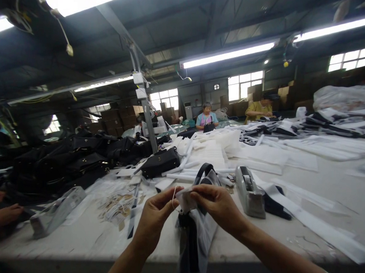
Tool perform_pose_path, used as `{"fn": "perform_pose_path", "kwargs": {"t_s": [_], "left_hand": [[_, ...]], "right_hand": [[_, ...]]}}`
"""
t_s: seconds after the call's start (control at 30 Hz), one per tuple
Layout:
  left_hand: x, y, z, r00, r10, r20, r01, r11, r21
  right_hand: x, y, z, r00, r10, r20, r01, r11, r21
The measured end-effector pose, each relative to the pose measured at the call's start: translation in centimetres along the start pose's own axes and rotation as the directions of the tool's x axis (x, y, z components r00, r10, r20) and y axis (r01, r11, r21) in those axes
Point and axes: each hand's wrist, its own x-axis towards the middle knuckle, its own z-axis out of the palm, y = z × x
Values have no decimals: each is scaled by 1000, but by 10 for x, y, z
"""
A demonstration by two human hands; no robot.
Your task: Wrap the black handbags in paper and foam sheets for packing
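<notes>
White packet [186, 200] (string [173, 199] beside) in right fingers [205, 189].

Your table [99, 242] | black bags [86, 162]: your 10 o'clock | white sheets [214, 151]: 12 o'clock | tape dispenser [251, 196]: 2 o'clock

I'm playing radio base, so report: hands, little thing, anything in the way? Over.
Left hand at white string. Right hand pinching small pale pouch. Tape dispenser beside right hand, apparently not blocking.

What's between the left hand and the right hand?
Head view: a small whitish piece, with a thin white string at its left, lies between the left hand and the right hand.
</notes>
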Motion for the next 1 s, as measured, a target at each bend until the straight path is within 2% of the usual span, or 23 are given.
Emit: {"fn": "perform_pose_path", "kwargs": {"t_s": [0.1,0.2,0.27,0.33,0.43,0.53,0.6,0.67,0.73,0.77,0.83,0.9,0.93,1.0], "left_hand": [[-1,6,7,999,27,-34,-24,994,105],[-2,17,12,988,147,-55,-122,940,317],[-3,26,13,969,244,36,-232,848,477],[-2,35,13,940,289,181,-339,742,578],[0,45,14,898,311,311,-440,636,634],[-1,49,16,890,324,321,-456,628,631],[-5,46,18,897,337,287,-442,644,624],[-11,41,17,908,360,214,-407,639,652],[-19,32,13,933,346,94,-312,655,688],[-23,27,10,947,322,18,-246,688,683],[-31,16,4,963,238,-125,-118,791,600],[-37,9,0,962,164,-221,-33,866,499],[-39,7,0,956,149,-251,-12,878,479],[-43,7,2,937,199,-289,-18,850,527]], "right_hand": [[1,-5,1,994,-97,41,102,983,-155],[1,-12,0,984,-158,81,173,954,-245],[2,-18,-1,985,-145,94,165,953,-255],[3,-23,-2,986,-114,122,142,957,-255],[6,-28,-4,979,-81,187,112,980,-165],[5,-27,-1,981,-52,186,39,996,75],[3,-22,3,989,42,141,-83,951,299],[-1,-16,8,977,187,98,-211,828,520],[-5,-9,12,954,297,48,-256,714,651],[-7,-6,13,948,317,22,-248,696,674],[-10,0,14,959,283,-29,-200,741,641],[-11,4,14,981,187,-54,-126,824,552],[-11,5,13,989,136,-51,-92,858,506],[-11,8,11,998,51,-30,-34,908,418]]}}
